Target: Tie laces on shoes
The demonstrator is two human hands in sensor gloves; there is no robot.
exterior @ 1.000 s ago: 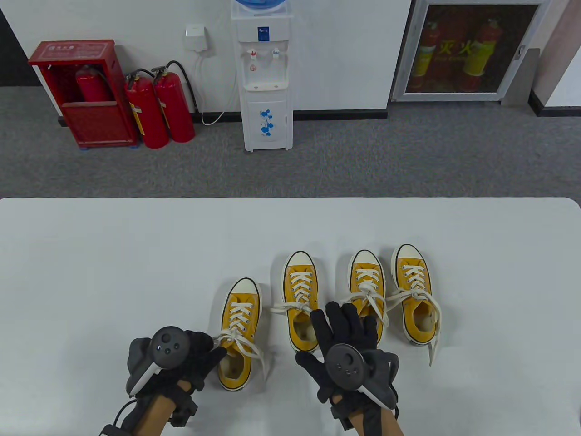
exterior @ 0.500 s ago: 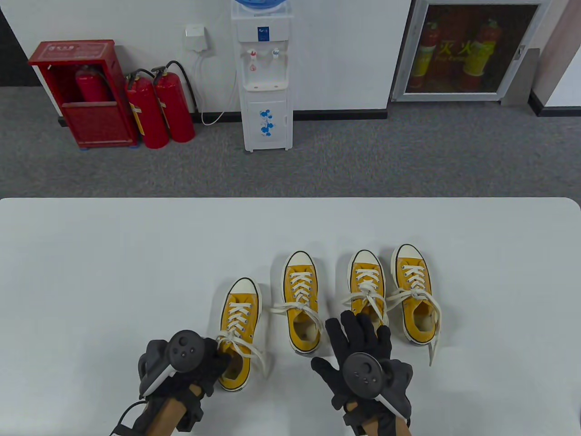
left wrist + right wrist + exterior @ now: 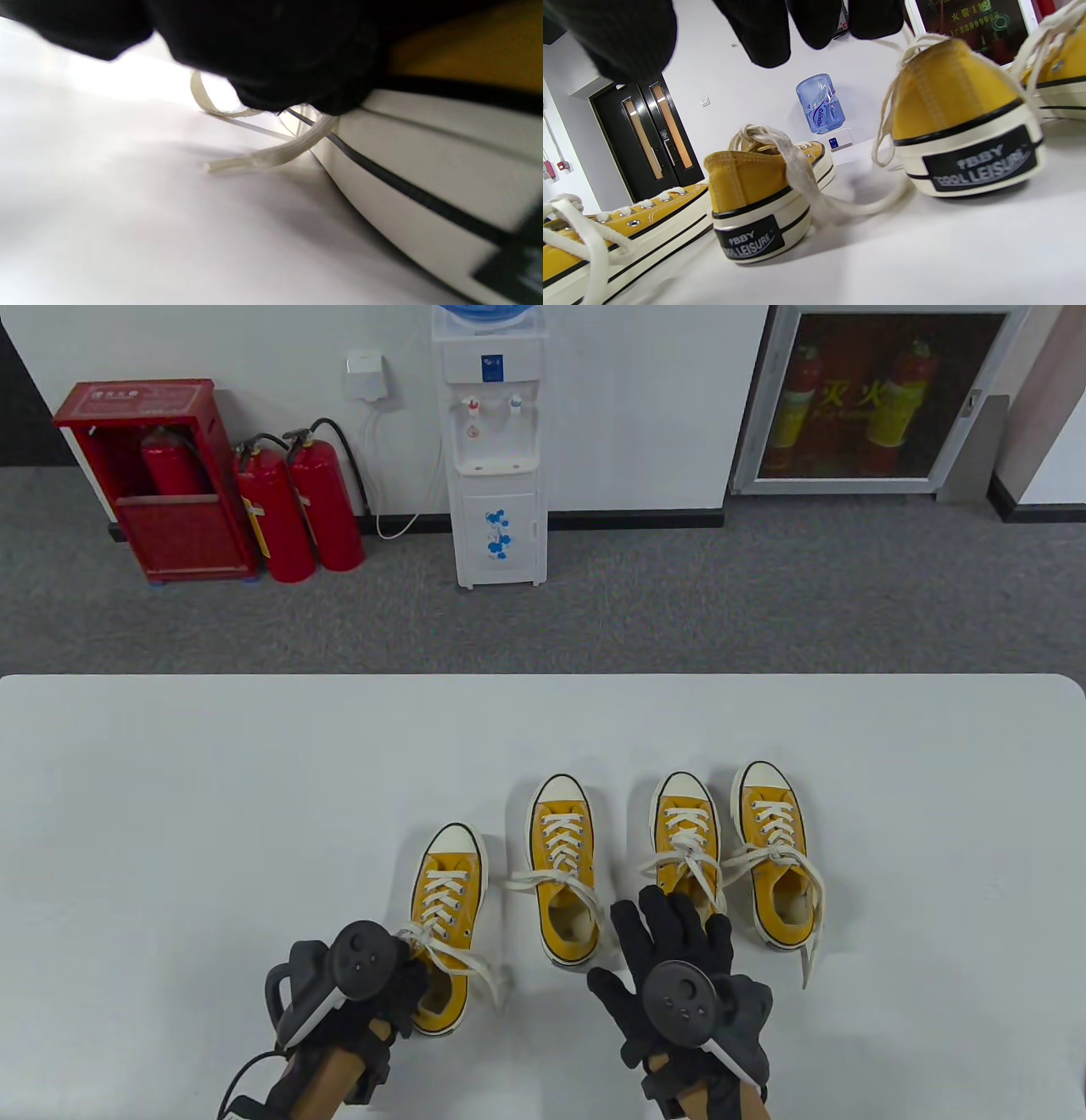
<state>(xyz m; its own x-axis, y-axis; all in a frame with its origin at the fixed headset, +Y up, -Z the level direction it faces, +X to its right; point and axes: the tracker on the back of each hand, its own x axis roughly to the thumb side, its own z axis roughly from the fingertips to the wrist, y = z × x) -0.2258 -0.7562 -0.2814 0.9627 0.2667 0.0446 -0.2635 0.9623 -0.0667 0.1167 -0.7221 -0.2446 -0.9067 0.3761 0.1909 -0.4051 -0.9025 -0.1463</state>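
Plainly the left hand [image 3: 373,984] rests at the nearest yellow shoe [image 3: 447,899] by the table's [image 3: 170,814] near edge, its grip hidden, while the right hand [image 3: 679,967] hovers spread and empty; the limp, soft laces [image 3: 458,954] are best pinched near their tips.

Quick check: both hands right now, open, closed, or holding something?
Left hand: at the leftmost shoe, by its laces; grip cannot be told.
Right hand: open, fingers spread, holding nothing.
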